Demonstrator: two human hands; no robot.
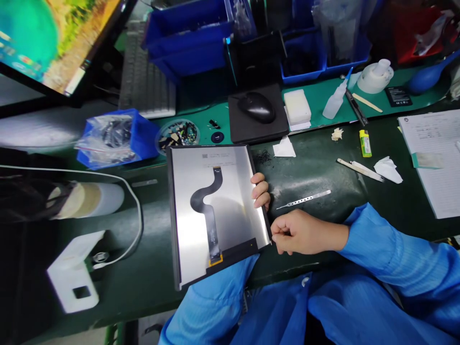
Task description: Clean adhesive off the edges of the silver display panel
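Display panel [233, 211], flex cable [211, 225] upward: left hand [260, 191] clamps its 3 o'clock edge, right hand [298, 232] curled closed at its 4 o'clock corner; edge-only grip judged safest.

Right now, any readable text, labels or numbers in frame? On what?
Nothing reads clearly enough to quote.
On the display panel, held in the left hand: a small grey mark near the top edge, too small.
On the black card: white print, too small.
On the paper form: printed lines, blurred.
On the monitor: icon labels, blurred.
On the yellow lighter: label unreadable.
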